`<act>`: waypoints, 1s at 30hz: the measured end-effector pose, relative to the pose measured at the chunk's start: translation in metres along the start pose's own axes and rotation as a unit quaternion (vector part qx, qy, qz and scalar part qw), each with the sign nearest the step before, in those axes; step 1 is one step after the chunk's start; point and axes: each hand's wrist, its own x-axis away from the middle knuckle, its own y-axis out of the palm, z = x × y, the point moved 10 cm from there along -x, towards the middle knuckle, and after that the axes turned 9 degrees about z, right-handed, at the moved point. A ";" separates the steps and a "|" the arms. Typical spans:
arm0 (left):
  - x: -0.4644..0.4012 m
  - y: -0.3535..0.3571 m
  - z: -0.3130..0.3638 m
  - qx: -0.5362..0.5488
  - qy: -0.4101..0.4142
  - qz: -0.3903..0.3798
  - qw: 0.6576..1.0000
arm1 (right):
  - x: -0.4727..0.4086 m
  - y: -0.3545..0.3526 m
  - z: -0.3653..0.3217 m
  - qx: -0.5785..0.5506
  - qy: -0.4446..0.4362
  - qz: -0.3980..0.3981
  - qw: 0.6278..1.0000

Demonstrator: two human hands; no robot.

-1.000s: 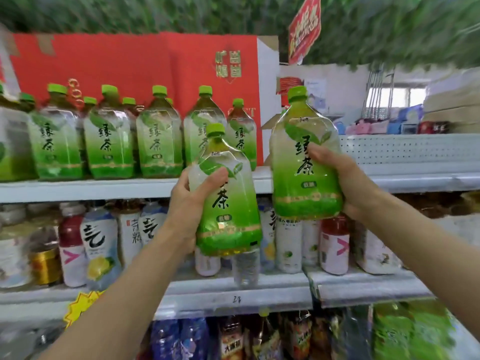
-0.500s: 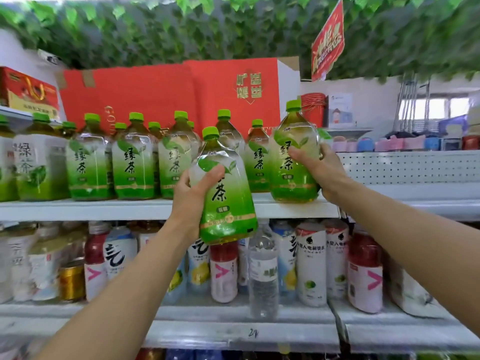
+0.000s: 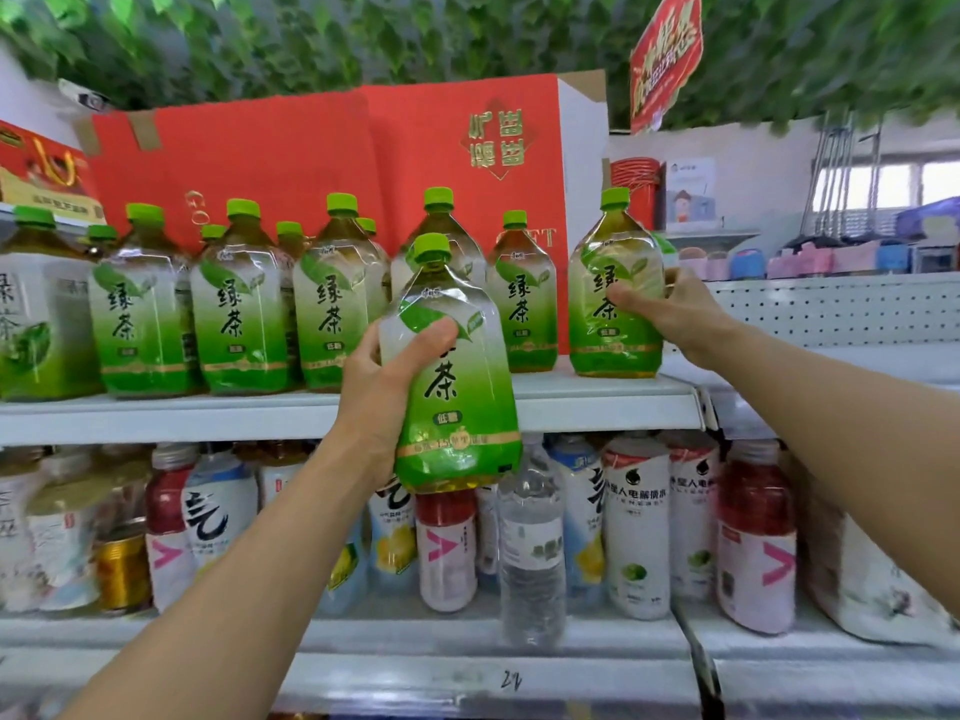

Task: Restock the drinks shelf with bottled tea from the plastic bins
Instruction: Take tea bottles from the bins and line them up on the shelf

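Note:
My left hand grips a green tea bottle with a green cap, held upright in front of the upper shelf, its base below the shelf edge. My right hand holds a second green tea bottle, which stands on the upper shelf at the right end of the row. Several matching green tea bottles line the shelf to the left, with a gap behind the bottle in my left hand.
Red gift boxes stand behind the tea row. The lower shelf carries mixed drinks and a clear water bottle. A white pegboard shelf lies to the right. Leafy decoration and a red sign hang above.
My right hand has moved its bottle forward and set it down on the upper shelf's right end. My left hand has kept its bottle raised in front of the shelf.

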 end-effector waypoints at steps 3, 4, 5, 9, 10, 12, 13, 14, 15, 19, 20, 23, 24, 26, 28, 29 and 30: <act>-0.002 0.001 -0.001 -0.005 -0.005 -0.006 1.000 | -0.012 -0.001 0.010 0.002 0.013 0.003 1.000; -0.003 0.002 0.000 -0.006 -0.008 -0.007 1.000 | -0.016 0.000 0.013 0.002 0.014 0.003 1.000; -0.003 0.002 0.000 -0.005 -0.011 -0.007 1.000 | -0.019 0.001 0.015 0.008 0.017 0.004 1.000; -0.003 0.005 0.002 0.001 -0.017 -0.007 1.000 | -0.028 0.007 0.019 0.051 0.039 -0.002 0.998; -0.003 0.005 0.002 0.001 -0.018 -0.007 1.000 | -0.030 0.010 0.019 0.058 0.038 -0.007 0.998; -0.003 0.005 0.001 -0.001 -0.021 -0.006 1.000 | -0.032 0.014 0.019 0.070 0.035 -0.011 0.997; -0.003 0.005 0.000 0.000 -0.022 -0.006 1.000 | -0.033 0.016 0.020 0.076 0.035 -0.011 0.996; -0.003 0.005 0.000 0.002 -0.024 -0.005 1.000 | -0.034 0.018 0.021 0.082 0.035 -0.012 0.996; -0.003 0.005 -0.001 0.003 -0.025 -0.005 1.000 | -0.035 0.021 0.021 0.085 0.036 -0.015 0.996; -0.003 0.005 -0.003 0.002 -0.028 -0.003 1.000 | -0.037 0.031 0.022 0.091 0.025 -0.023 0.995; -0.003 0.004 -0.004 0.002 -0.029 -0.002 1.000 | -0.038 0.033 0.021 0.092 0.019 -0.023 0.995; -0.004 0.003 -0.004 0.008 -0.027 0.008 1.000 | -0.036 0.034 0.022 0.094 0.019 -0.023 0.995; -0.004 0.003 -0.003 0.013 -0.027 0.014 0.999 | -0.035 0.034 0.024 0.099 0.028 -0.030 0.994; -0.003 0.002 -0.003 0.018 -0.026 0.022 0.999 | -0.029 0.034 0.030 0.118 0.065 -0.033 0.990; -0.002 0.002 -0.002 0.016 -0.025 0.025 0.999 | -0.017 0.033 0.025 0.101 0.096 0.011 0.990; -0.002 0.002 -0.002 0.013 -0.023 0.025 0.999 | -0.005 0.031 0.015 0.086 0.096 0.055 0.990; -0.001 0.001 -0.001 0.008 -0.019 0.025 0.999 | 0.011 0.029 -0.001 0.065 0.070 0.101 0.990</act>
